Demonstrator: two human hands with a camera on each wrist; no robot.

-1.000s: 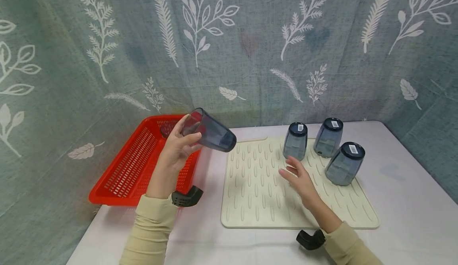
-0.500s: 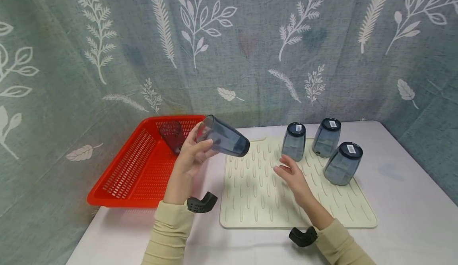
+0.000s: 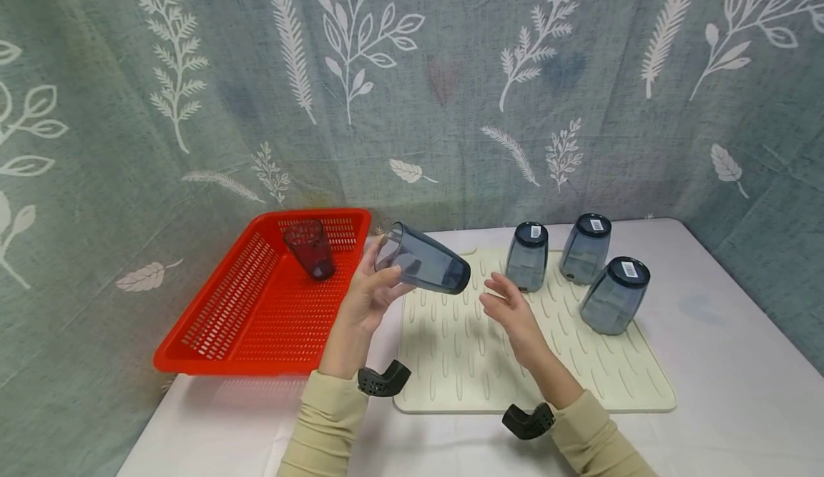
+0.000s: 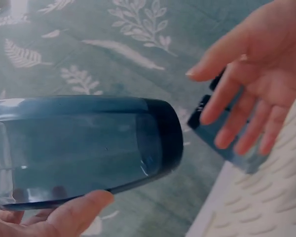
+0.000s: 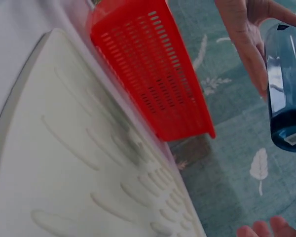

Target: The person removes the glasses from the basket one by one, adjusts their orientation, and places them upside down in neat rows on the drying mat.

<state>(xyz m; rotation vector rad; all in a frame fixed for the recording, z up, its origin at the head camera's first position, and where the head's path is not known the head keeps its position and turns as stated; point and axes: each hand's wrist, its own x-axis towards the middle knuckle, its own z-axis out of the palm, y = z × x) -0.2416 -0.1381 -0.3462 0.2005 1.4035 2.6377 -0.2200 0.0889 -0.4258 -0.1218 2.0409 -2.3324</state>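
Observation:
My left hand (image 3: 373, 294) grips a blue-tinted drinking glass (image 3: 428, 259) near its rim, in the air over the left part of a cream ridged mat (image 3: 450, 348). The glass lies tilted, its dark base pointing right and slightly down. Close to that base, my right hand (image 3: 515, 320) hovers over the mat with fingers loosely extended, holding nothing. In the left wrist view the right palm (image 4: 281, 64) faces the held glass (image 4: 84, 148) with a gap between. Three more blue glasses, among them the rightmost glass (image 3: 614, 298), stand upside down on the mat.
At the left a red perforated plastic basket (image 3: 257, 355) holds one glass (image 3: 312, 248), leaning near its back wall. A patterned grey-green cloth (image 3: 450, 105) hangs behind the white table (image 3: 721, 362).
The left hand has carried the glass rightward and a little down, away from the basket and over the mat. My right hand has shifted left toward it, uncovering more of the standing glasses.

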